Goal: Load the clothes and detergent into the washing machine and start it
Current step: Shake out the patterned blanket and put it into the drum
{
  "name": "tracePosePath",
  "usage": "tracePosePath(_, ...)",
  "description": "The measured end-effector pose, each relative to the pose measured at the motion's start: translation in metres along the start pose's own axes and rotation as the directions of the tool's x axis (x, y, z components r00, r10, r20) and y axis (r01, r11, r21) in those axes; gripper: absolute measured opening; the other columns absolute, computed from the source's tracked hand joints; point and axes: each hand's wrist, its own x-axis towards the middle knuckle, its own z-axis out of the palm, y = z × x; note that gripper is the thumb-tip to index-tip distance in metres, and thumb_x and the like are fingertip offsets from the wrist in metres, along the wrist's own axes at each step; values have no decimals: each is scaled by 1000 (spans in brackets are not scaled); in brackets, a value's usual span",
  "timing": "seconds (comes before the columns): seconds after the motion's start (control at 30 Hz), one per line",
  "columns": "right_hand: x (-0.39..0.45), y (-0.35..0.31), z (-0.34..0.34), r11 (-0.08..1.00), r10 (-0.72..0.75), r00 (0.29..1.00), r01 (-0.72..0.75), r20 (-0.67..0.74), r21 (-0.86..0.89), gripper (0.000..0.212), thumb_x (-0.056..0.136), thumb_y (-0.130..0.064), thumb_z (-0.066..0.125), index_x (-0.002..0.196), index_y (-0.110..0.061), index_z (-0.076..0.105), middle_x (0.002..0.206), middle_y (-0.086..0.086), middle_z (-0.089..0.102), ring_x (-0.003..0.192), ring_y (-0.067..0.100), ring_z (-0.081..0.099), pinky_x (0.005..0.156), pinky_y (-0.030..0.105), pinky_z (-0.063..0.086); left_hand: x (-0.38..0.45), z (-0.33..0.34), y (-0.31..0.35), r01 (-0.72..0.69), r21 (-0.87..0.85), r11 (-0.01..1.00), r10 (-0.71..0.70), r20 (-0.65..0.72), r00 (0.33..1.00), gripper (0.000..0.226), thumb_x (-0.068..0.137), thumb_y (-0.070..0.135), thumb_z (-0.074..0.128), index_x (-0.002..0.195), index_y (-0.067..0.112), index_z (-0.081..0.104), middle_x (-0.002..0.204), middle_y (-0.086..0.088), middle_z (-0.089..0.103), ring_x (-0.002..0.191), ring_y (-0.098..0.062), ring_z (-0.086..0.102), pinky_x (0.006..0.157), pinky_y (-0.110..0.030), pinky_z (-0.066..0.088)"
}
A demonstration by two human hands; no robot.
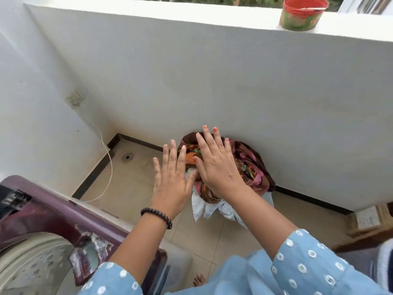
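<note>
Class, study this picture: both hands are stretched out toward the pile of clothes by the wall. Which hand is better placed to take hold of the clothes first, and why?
Probably the right hand: it hovers directly over the clothes, fingers spread. The left hand is off the pile's edge, toward the washing machine.

Soft, even daylight spills in from the open side above the white parapet wall (191,71), so the balcony is bright with no hard glare and only faint shadows in the floor (136,184) corner. The wide lens bends the wall's top edge and stretches things near the frame's edges. The washing machine (42,231) at lower left and the sleeves (308,262) look smeared and soft.
</note>
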Motion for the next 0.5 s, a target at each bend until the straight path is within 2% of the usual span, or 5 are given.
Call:
tracePosePath(0.2,35,56,24,996,80,993,-78,85,-31,58,103,-34,36,155,-13,21,165,7,6,152,24,-5,120,50,2,61,34,4,-57,-4,998,57,80,995,77,92,61,7,157,21,1,162,1,-20,146,-14,-27,117,-41,-17)
tracePosePath(0.33,66,104,53,994,104,982,-97,160,-51,60,100,-39,25,154,-13,22,164,8,9,152,25,-1,120,49,4,112,67,3,-74,8,997,72,171,983,79,91,62,5,158,20,4,161,1,-21,146,-14,-27,117,-39,-19)
tracePosePath(0.5,96,169,93,985,169,937,-157,305,-65,56,103,-33,35,153,-10,25,164,10,14,152,28,4,120,51,10,171,112,1,-74,32,997,61,297,953,81,89,63,4,158,20,4,163,0,-18,147,-15,-25,116,-40,-18)
